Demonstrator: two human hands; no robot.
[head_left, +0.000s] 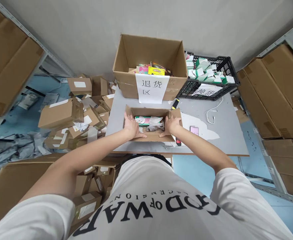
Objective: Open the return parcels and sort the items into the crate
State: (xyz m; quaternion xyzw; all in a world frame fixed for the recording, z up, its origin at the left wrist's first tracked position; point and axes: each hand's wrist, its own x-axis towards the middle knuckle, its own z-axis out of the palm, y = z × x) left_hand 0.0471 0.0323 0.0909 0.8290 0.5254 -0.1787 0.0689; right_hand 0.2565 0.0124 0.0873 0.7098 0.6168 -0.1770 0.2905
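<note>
A small open cardboard box (148, 137) sits on the grey table near its front edge. Inside it lie a green-and-pink packet (146, 120) and crumpled clear wrapping (155, 127). My left hand (132, 126) grips the box's left side, fingers over the flap and thumb stretched along the front. On the opposite side, my right hand (171, 125) holds the right flap, its thumb pointing inward. A yellow-and-black tool handle (175, 104) shows behind the box's right corner. A red-and-black handle (178, 142) lies by my right wrist, partly hidden.
Behind stands a large carton (126, 85) of colourful packets with a paper sign. Beside it, a black crate (211, 95) holds green-and-white boxes. A phone-like pink item (194, 130) and white cable (208, 115) lie rightward on the table (226, 133). Discarded cartons (58, 115) pile up left.
</note>
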